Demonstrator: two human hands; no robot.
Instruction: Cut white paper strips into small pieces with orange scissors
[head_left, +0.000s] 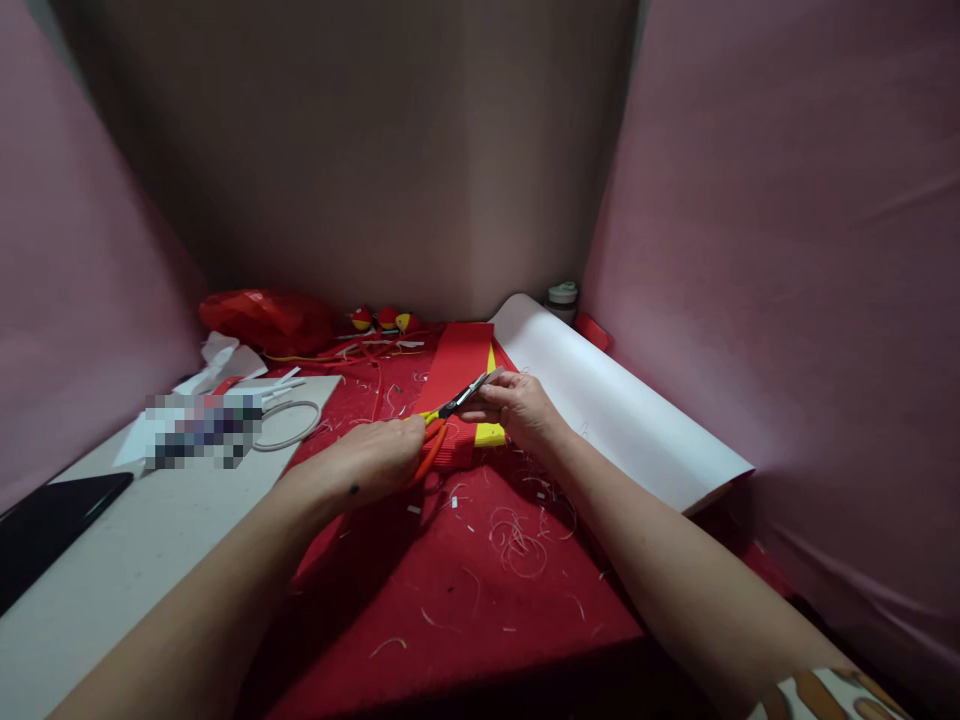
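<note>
My left hand (382, 450) is closed around the handles of a pair of scissors (448, 410) with yellow and orange grips. The blades point up and to the right, toward my right hand (523, 408). Between its fingertips, my right hand pinches a small pale strip, probably paper (495, 375), right at the blade tips. Whether the blades are cutting into it I cannot tell. Beneath both hands lie a flat red sheet (461, 355), a yellow piece (490, 435) and a ribbed red piece (454, 448), partly covered by the hands.
Thread-like offcuts and white scraps litter the red cloth (525, 620). A large white roll (622, 405) lies to the right, with a lidded container (562, 294) behind. On the left are a pale board (195, 560), a black flat object (67, 525) and a red bag (266, 318). Red-yellow balls (387, 319) sit behind.
</note>
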